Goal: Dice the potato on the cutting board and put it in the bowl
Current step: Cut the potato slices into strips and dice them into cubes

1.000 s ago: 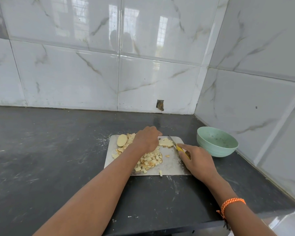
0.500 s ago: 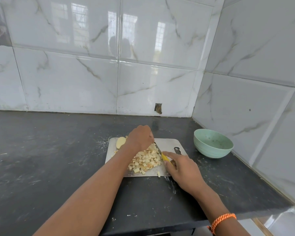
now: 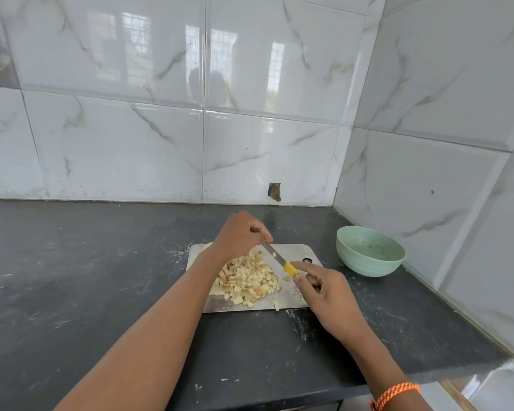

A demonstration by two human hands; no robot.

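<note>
2 bare forearms reach in from the bottom edge, with no sleeve on either as far as the frame shows. The left hand (image 3: 238, 234) has no ring, watch or band. The right hand (image 3: 328, 295) likewise shows bare fingers, with short nails. On the right wrist sits 1 braided bracelet (image 3: 395, 393), orange with thin white strands woven through it; it looks like cord, though its make is hard to judge at the frame's edge. No clothing appears anywhere else.
</note>
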